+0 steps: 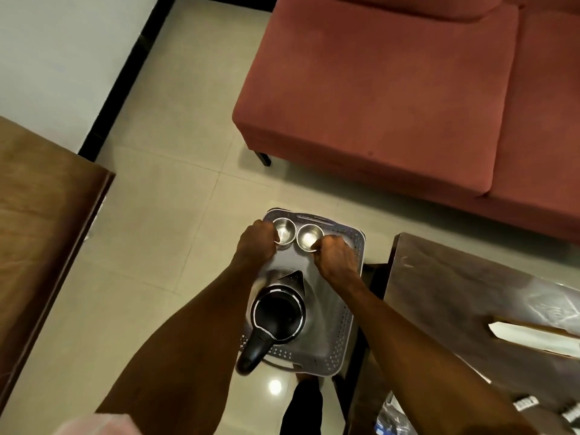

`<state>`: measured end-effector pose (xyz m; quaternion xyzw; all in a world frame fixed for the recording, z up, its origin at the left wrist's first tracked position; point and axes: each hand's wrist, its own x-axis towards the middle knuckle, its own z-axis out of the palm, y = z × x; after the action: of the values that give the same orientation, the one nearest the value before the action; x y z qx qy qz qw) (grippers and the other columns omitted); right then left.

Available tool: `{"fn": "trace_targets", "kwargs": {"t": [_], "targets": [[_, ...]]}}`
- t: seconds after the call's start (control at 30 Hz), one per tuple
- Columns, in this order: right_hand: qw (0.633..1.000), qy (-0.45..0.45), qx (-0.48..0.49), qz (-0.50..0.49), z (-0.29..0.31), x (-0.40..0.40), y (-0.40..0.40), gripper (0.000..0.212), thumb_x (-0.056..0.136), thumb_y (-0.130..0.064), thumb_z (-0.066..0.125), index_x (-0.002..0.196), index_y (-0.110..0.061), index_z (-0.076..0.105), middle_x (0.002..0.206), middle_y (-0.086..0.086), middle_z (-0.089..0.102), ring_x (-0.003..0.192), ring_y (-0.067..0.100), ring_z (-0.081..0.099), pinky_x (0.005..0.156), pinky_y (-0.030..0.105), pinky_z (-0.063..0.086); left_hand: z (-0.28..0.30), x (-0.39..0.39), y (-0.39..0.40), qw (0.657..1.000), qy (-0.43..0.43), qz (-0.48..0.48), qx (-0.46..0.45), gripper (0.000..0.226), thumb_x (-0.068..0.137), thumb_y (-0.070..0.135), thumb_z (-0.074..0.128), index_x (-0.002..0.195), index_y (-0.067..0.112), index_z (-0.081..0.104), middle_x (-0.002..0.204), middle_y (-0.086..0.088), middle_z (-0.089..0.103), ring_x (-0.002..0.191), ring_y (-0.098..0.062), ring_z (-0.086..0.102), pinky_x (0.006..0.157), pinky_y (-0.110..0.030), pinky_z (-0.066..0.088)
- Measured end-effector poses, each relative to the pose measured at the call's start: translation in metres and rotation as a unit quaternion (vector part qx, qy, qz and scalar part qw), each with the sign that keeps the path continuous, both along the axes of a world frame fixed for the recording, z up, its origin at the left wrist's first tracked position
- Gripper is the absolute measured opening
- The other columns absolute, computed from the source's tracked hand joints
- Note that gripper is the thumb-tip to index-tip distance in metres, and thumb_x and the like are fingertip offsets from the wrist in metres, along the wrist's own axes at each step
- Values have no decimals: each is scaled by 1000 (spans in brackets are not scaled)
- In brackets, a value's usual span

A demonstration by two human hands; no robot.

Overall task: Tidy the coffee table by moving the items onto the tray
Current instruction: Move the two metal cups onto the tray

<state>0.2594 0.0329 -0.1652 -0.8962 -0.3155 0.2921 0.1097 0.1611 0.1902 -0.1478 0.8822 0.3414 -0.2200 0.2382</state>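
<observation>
Tray (351, 312) carried; left hand (255, 243), right hand (337, 257) fingers curled gripping side rims.

Left hand (257, 241) and right hand (337, 257) gripping grey tray (348, 312), two steel cups (296, 234), black kettle (277, 315) aboard

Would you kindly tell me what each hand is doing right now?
Left hand: grips the left small steel cup.
Right hand: grips the right small steel cup.
</observation>
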Motion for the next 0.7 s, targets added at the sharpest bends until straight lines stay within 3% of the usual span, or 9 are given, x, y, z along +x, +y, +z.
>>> {"fn": "trace_targets", "kwargs": {"t": [0.27,0.4,0.57,0.7], "targets": [[1000,5,-7,3,-20,3,1,25,95,-17,56,116,-15,70,120,9,67,113,27,60,93,39,49,-19,2,2,1000,-13,-16,17,24,87,11,61,110,13,70,114,-14,66,106,-31,59,88,-38,48],[1000,-2,1,-4,-24,1,4,24,95,-20,58,115,-17,70,117,7,68,111,26,61,90,39,49,-22,3,-1,998,-19,-21,54,20,88,7,54,104,7,66,106,-18,64,94,-36,62,79,-41,49],[999,-32,-16,10,-22,-1,4,24,95,-20,53,113,-20,70,110,8,69,104,29,62,82,40,50,-22,-1,-3,996,3,-51,77,16,91,12,54,104,10,62,108,-16,62,96,-35,62,78,-37,47],[996,-77,-33,37,-11,-4,2,35,96,-23,53,131,-25,56,103,8,70,99,30,63,76,41,51,-10,-1,-6,995,8,-63,76,19,91,12,56,109,10,61,113,-14,62,99,-34,62,80,-38,48]]}}
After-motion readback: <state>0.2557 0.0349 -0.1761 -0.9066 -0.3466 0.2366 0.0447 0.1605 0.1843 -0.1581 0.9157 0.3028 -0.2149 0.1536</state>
